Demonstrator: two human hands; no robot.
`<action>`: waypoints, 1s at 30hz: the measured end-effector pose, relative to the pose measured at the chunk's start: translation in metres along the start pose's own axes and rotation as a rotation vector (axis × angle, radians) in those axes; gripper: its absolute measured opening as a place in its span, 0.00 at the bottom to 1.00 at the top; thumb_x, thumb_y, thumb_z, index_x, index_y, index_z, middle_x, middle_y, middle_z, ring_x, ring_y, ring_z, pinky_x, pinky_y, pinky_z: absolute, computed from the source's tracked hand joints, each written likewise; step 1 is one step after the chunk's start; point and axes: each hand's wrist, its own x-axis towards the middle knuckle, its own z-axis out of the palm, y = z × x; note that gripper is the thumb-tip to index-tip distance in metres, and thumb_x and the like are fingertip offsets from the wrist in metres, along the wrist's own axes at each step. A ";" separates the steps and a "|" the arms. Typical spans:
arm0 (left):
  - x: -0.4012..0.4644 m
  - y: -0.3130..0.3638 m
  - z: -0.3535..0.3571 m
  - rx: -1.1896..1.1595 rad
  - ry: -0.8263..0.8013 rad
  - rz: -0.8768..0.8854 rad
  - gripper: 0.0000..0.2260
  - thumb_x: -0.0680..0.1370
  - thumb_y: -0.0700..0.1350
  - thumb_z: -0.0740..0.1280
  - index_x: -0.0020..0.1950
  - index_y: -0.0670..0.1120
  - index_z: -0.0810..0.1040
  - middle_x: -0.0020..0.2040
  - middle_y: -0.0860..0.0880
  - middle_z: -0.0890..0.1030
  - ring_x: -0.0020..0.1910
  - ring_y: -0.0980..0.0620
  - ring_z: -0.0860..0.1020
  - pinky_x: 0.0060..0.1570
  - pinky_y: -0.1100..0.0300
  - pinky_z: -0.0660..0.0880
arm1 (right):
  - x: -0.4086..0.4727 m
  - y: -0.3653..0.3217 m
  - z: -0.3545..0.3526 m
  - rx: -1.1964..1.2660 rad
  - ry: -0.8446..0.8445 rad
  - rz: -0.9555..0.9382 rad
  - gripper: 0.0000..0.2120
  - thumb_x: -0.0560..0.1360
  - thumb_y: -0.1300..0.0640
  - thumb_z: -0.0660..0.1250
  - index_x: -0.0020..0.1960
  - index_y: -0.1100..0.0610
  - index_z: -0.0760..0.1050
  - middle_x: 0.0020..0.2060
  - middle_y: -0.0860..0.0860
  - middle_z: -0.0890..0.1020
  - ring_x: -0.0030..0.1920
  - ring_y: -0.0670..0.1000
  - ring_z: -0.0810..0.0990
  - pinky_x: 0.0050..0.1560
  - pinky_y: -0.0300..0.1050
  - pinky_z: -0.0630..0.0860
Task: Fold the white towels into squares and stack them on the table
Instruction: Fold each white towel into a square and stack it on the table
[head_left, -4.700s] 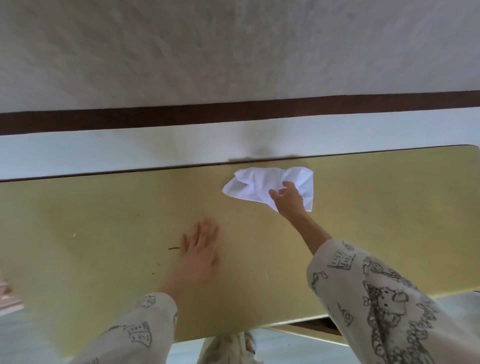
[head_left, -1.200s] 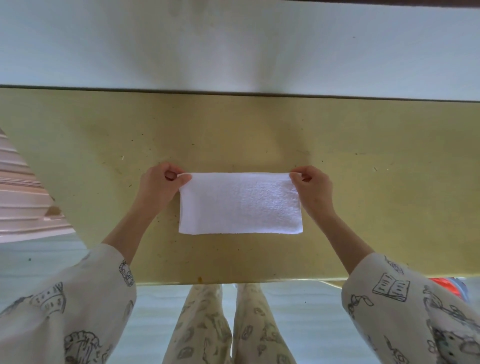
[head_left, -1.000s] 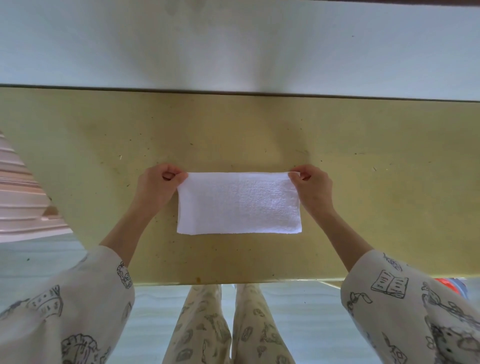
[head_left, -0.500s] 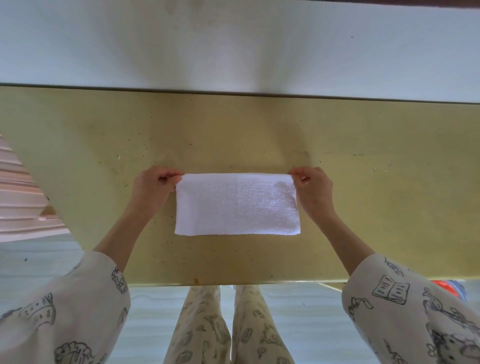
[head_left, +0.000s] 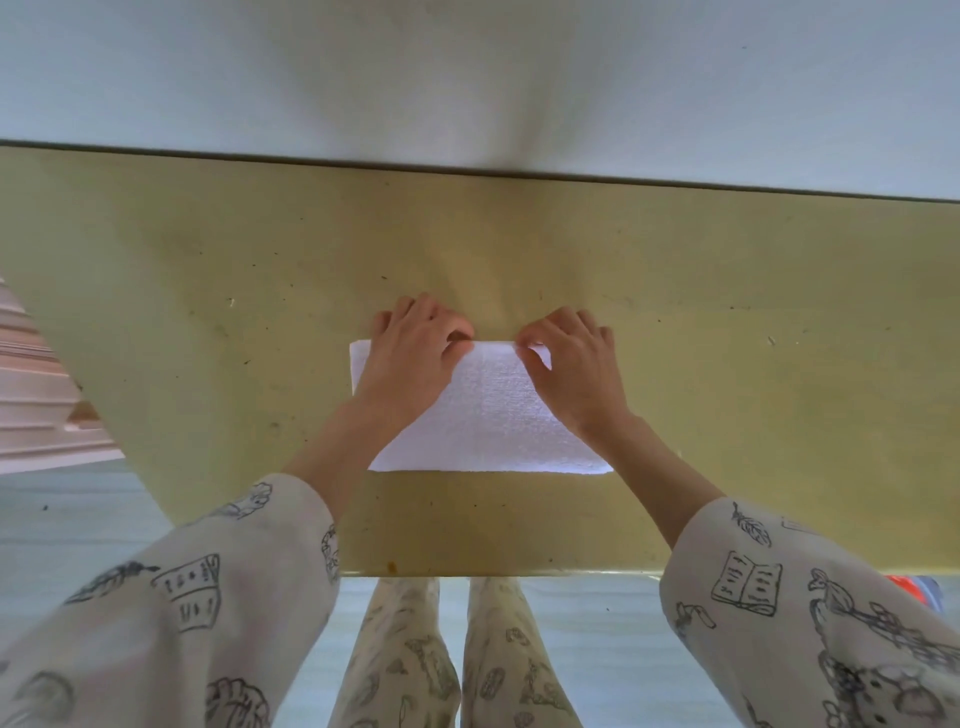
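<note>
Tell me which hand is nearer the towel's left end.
Left. The left hand lies over the left part of the white towel, fingers at its far edge; the right hand pinches that far edge right of the middle.

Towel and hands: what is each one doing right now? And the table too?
white towel: folded into a flat rectangle, lying on the table, not yet a square.
left hand: on the towel's far edge, fingers curled, pinching the cloth.
right hand: on the far edge beside the left hand, pinching the cloth.
table: yellow top, carries only this one towel; no stack in view.
</note>
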 end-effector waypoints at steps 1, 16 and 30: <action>0.001 0.000 0.003 -0.012 -0.002 -0.004 0.07 0.78 0.47 0.62 0.51 0.48 0.78 0.51 0.50 0.74 0.55 0.49 0.69 0.53 0.60 0.55 | 0.001 0.001 0.002 0.009 0.004 0.012 0.04 0.75 0.58 0.66 0.44 0.55 0.80 0.45 0.51 0.79 0.48 0.55 0.75 0.48 0.43 0.59; -0.032 -0.002 0.017 0.137 0.250 0.059 0.13 0.76 0.36 0.57 0.60 0.45 0.71 0.59 0.45 0.75 0.62 0.45 0.69 0.62 0.51 0.60 | -0.017 -0.013 0.015 -0.065 0.251 -0.097 0.10 0.75 0.61 0.57 0.52 0.60 0.76 0.52 0.56 0.80 0.56 0.57 0.75 0.59 0.52 0.67; -0.068 -0.024 0.045 0.370 0.020 0.029 0.24 0.78 0.59 0.52 0.73 0.53 0.61 0.74 0.42 0.60 0.74 0.41 0.57 0.71 0.41 0.52 | -0.055 0.004 0.047 -0.331 -0.024 -0.075 0.33 0.74 0.32 0.51 0.74 0.48 0.58 0.74 0.58 0.61 0.74 0.59 0.55 0.71 0.64 0.50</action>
